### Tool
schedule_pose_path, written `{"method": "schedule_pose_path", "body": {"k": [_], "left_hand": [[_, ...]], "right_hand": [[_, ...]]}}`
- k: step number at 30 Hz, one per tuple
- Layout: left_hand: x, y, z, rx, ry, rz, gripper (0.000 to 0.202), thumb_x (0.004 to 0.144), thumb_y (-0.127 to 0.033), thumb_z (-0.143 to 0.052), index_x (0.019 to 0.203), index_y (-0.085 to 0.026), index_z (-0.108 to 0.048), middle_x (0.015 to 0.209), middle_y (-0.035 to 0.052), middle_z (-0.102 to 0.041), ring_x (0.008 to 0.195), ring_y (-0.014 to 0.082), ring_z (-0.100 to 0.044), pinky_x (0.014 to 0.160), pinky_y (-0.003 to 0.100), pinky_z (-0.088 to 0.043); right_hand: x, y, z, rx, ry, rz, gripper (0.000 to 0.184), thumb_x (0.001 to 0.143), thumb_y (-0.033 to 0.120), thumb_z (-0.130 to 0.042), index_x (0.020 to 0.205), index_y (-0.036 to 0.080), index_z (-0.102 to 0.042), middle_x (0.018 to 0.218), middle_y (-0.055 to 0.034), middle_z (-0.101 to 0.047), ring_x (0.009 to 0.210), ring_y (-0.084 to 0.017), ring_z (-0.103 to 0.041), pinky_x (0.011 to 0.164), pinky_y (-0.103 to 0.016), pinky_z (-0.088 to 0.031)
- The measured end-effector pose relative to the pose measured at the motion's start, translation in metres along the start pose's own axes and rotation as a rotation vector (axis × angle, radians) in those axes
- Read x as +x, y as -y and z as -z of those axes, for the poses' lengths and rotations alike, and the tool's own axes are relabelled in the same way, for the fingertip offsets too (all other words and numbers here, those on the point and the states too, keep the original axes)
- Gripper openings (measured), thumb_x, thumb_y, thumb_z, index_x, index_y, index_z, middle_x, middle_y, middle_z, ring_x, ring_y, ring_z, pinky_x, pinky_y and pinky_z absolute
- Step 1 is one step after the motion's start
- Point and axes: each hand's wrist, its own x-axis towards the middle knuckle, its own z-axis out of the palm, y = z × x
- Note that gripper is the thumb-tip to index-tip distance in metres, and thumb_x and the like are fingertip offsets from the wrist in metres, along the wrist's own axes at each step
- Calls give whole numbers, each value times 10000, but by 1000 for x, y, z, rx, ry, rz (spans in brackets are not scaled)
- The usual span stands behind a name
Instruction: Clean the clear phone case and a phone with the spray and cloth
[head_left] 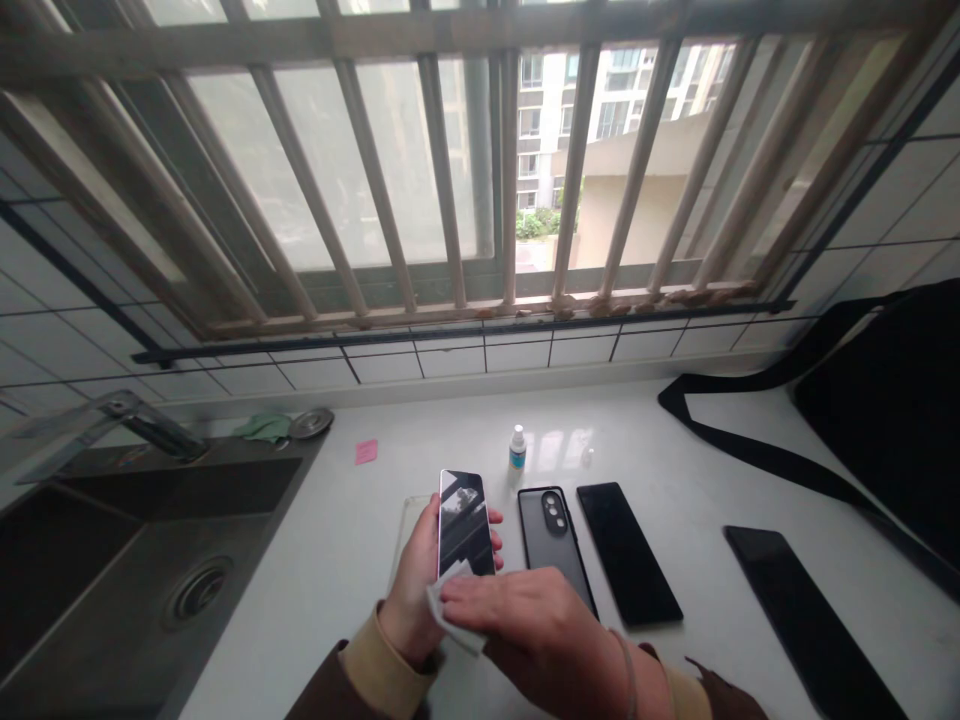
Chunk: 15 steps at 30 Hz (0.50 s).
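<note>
My left hand [417, 572] is wrapped round a smartphone [462, 518], its dark glossy screen facing up and reflecting the window. Over the phone's lower end, my right hand [525, 608] presses a white wipe [459, 622] with its fingers on top. Behind the left hand a clear phone case [409, 520] lies on the counter, partly hidden. A black phone case [545, 540] with camera cut-outs lies just right of the hands. Beyond them stands a small white bottle [517, 450] with a blue label.
Right of the case lie one black phone [628, 553] and another dark phone [802, 610]. A black bag [892, 410] with its strap [765, 450] rests at far right. A pink sticky note [366, 452] and the sink [142, 560] are on the left. A barred window rises behind the counter.
</note>
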Motion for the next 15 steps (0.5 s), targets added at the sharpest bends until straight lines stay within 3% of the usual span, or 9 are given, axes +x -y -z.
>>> {"method": "schedule_pose_path", "body": {"k": [4, 7, 9, 11, 15], "left_hand": [[-1, -2, -5, -68, 20, -147, 476, 1066, -440, -448, 1028, -74, -750, 902, 169, -780, 733, 247, -744, 694, 354, -628], [-6, -1, -10, 12, 85, -84, 423, 1053, -432, -486, 1107, -95, -736, 898, 156, -775, 696, 253, -728, 611, 366, -623], [-10, 1, -12, 98, 162, 27, 493, 1050, -498, -483, 1165, -84, -724, 939, 185, -773, 690, 259, -723, 584, 365, -616], [-14, 3, -14, 147, 210, 111, 532, 1044, -548, -487, 1208, -95, -714, 958, 192, -775, 702, 259, -734, 589, 354, -618], [-14, 12, -12, 195, 181, 130, 494, 1033, -532, -545, 1292, -143, -704, 813, 125, -770, 662, 280, -742, 550, 356, -608]], "right_hand": [[1, -8, 7, 360, -269, -516, 241, 1034, 294, -672, 1229, 229, -798, 1146, -67, -839, 1038, -235, -817, 922, -330, -680], [3, -19, 18, 407, -473, -667, 331, 1058, 421, -619, 1221, 191, -792, 1192, -117, -819, 1070, -291, -802, 936, -431, -676], [3, -25, 24, 249, -562, -693, 349, 1066, 422, -595, 1267, 200, -775, 1231, -122, -805, 1124, -306, -783, 1002, -478, -647], [1, -29, 27, 30, -546, -652, 354, 1073, 357, -575, 1358, 218, -733, 1306, -123, -777, 1207, -309, -752, 1063, -489, -617], [-4, -35, 16, -296, -253, -380, 448, 1064, 139, -465, 1473, 168, -647, 1474, -150, -669, 1381, -289, -642, 1180, -477, -534]]}}
